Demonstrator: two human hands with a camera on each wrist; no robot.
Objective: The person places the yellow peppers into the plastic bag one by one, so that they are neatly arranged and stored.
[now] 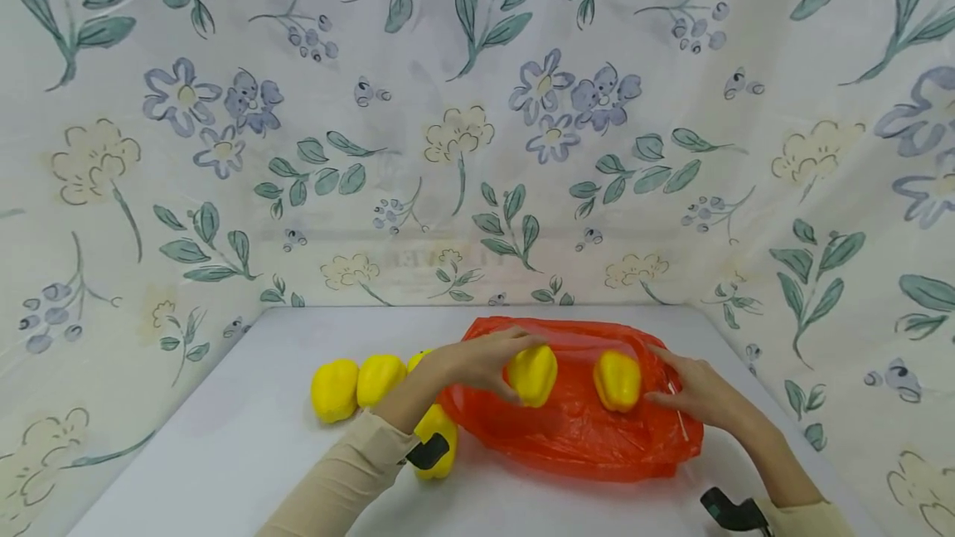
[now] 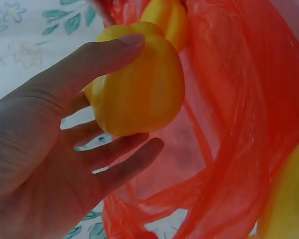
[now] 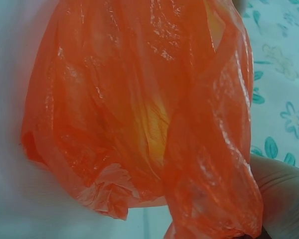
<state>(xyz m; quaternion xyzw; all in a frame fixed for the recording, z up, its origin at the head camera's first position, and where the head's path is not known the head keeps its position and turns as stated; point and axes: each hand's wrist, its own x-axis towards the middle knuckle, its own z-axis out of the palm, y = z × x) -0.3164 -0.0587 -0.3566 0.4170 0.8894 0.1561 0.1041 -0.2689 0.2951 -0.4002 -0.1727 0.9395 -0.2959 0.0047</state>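
My left hand (image 1: 488, 363) holds a yellow bell pepper (image 1: 533, 375) between thumb and fingers, above the red plastic bag (image 1: 552, 442). Seen from the left wrist, the thumb lies across this pepper (image 2: 144, 82) while the other fingers reach behind and below it. To its right in the head view, a second yellow bell pepper (image 1: 618, 381) appears at the bag. My right hand (image 1: 705, 392) is at the bag's right side, thumb and fingers spread apart beside that pepper. In the right wrist view, the bag (image 3: 109, 99) covers most of the hand (image 3: 284, 194), and yellow shows through the plastic.
On the white table (image 1: 216, 437), several more yellow bell peppers stand left of the bag, including one at the far left (image 1: 334, 390), one beside it (image 1: 380, 379) and one nearer (image 1: 434, 462), partly behind the left wrist's camera. A floral curtain (image 1: 462, 147) surrounds the table.
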